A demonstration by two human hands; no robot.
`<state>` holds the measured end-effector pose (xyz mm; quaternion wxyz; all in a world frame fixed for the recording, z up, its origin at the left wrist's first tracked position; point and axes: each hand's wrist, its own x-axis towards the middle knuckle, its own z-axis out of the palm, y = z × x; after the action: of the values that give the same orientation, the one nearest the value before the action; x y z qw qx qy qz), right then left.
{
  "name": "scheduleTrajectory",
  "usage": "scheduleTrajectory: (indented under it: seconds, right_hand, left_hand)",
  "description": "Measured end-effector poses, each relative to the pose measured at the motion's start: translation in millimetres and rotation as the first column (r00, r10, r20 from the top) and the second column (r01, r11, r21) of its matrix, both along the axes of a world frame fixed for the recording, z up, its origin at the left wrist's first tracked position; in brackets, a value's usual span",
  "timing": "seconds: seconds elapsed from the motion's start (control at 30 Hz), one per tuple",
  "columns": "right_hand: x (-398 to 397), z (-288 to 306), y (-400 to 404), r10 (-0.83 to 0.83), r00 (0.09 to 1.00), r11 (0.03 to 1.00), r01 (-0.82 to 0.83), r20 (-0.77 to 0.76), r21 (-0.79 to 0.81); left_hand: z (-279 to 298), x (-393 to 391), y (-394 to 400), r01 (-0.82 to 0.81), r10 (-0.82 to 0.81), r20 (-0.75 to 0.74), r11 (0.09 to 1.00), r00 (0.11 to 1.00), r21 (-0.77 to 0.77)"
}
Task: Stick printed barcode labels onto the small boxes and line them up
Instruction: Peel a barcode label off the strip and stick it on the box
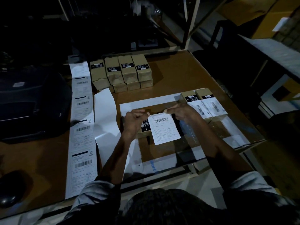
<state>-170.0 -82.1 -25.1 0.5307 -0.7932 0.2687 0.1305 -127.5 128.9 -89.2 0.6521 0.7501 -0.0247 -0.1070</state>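
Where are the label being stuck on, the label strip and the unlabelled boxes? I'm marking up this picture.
label (165, 129): head view, middle of the sheet.
label strip (82, 127): head view, a barcode midway along.
unlabelled boxes (128, 69): head view, top of one box.

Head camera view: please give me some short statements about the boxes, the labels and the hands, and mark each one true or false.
1. Both hands, left hand and right hand, pinch the top edge of the white printed barcode label. True.
2. Two small brown cardboard boxes with labels lie right of the hands. True.
3. The long white strip of printed labels lies right of the hands. False: it lies on their left.
4. The unlabelled brown boxes at the back lie in a single layer. False: they are stacked in two layers.
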Motion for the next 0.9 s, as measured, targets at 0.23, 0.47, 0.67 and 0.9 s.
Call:
scheduleTrajectory:
  seconds: [0.23,0.47,0.67,0.9]
  right_hand:
    - [-21,-12,1,-0.273,0.952,0.938,0.231,0.139,0.258]
    - [-70,-41,9,-0.226,0.913,0.974,0.218,0.341,0.062]
    - [-99,-55,12,0.017,0.923,0.997,0.014,0.384,-0.078]
    - [-99,-49,23,0.045,0.88,0.983,0.045,0.473,-0.178]
  left_hand:
    - [1,-2,0,-0.055,0.055,-0.018,0.998,0.998,0.006]
    - [7,-20,5,-0.122,0.004,0.393,0.954,0.919,0.275]
    - [-11,-42,31,0.126,-0.3,0.443,0.916,0.845,0.38]
    - [-9,-42,46,0.192,-0.441,0.367,0.814,0.819,0.548]
